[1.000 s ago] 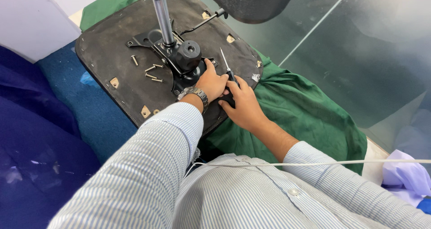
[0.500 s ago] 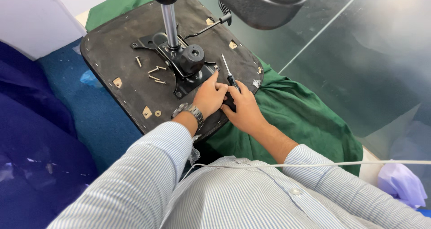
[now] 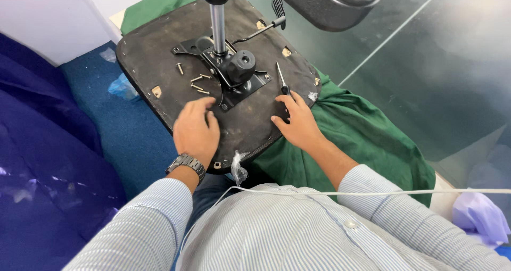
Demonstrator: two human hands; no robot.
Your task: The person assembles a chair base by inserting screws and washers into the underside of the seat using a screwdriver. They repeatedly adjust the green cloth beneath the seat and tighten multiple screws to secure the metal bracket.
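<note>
An upturned black chair seat (image 3: pixel 159 63) lies on a green cloth (image 3: pixel 362 127), with a black metal mechanism plate (image 3: pixel 234 74) and a chrome gas column (image 3: pixel 218 23) bolted at its middle. My left hand (image 3: pixel 196 132) rests flat on the seat's near left part, fingers loosely curled, holding nothing. My right hand (image 3: pixel 298 123) lies on the seat's near right edge, fingertips touching the black handle of a screwdriver (image 3: pixel 282 82) that rests on the seat. Several loose screws (image 3: pixel 199 85) lie left of the plate.
A black chair base (image 3: pixel 324 2) hangs at the top. A lever with a paddle grip (image 3: pixel 269 21) sticks out from the mechanism. Blue carpet (image 3: pixel 133 138) and dark blue fabric (image 3: pixel 37 159) are at left, a grey glossy floor (image 3: pixel 442 63) at right.
My left hand has moved away from my right hand, to the left across the seat. My right hand stays by the screwdriver. The view has shifted so the seat sits further right.
</note>
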